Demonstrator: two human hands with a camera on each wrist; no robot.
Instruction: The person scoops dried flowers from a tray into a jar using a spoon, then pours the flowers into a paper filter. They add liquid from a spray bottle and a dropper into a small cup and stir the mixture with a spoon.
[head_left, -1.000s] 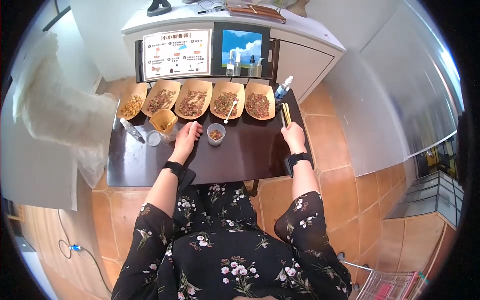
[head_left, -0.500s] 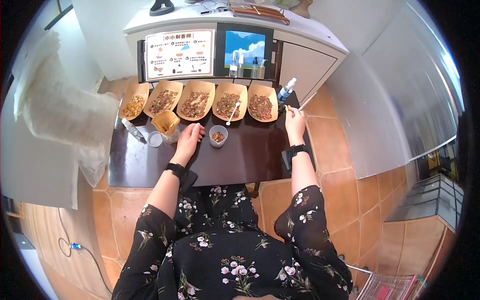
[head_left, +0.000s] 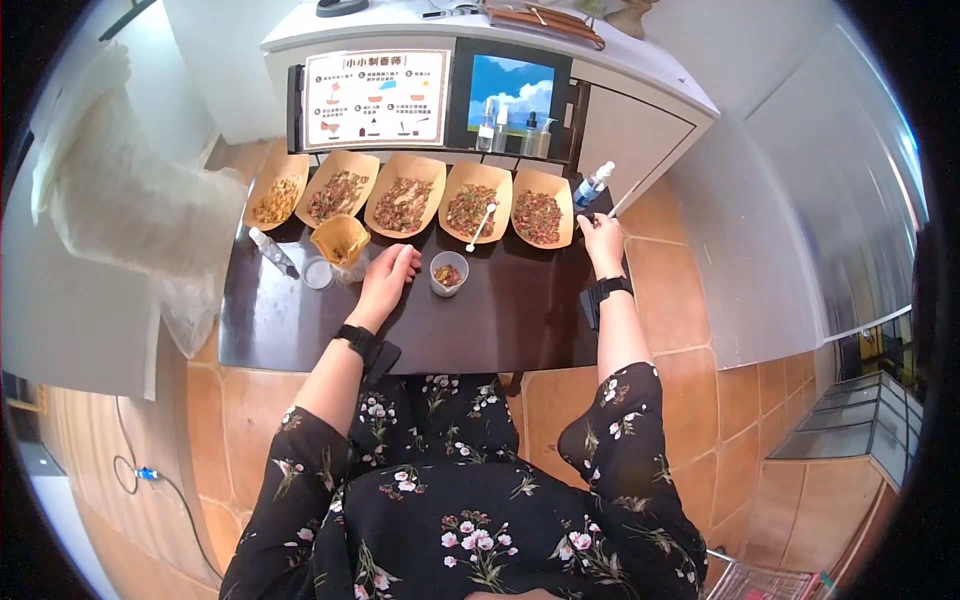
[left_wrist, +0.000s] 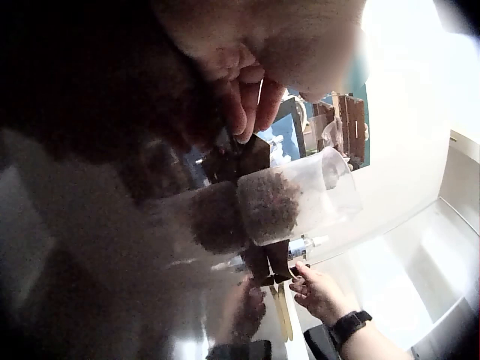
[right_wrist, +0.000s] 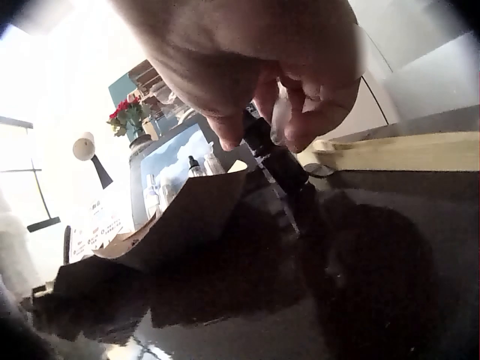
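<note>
My left hand [head_left: 388,285] rests on the dark table, fingers loosely curled and holding nothing, left of a clear cup [head_left: 449,287] with dried bits inside. That cup [left_wrist: 266,206] stands before the left hand [left_wrist: 259,71] in the left wrist view. At the table's right side, my right hand [head_left: 603,245] has its thumb and fingers around a small dark ridged object [right_wrist: 279,161], beside the rightmost paper tray [head_left: 561,232]. Pale wooden sticks [right_wrist: 405,152] lie close to the right hand [right_wrist: 262,52]. What the dark object is cannot be told.
Several paper trays of dried bits line the table's back; a white spoon [head_left: 481,228] lies on one. A blue-labelled spray bottle [head_left: 592,187] stands at the right back. Left are a paper-lined container [head_left: 341,240], a clear lid [head_left: 318,273] and a tube [head_left: 272,251].
My right hand has moved from the wooden sticks back to the dark object beside the rightmost tray. My left hand has stayed resting on the table. The head view has shifted slightly.
</note>
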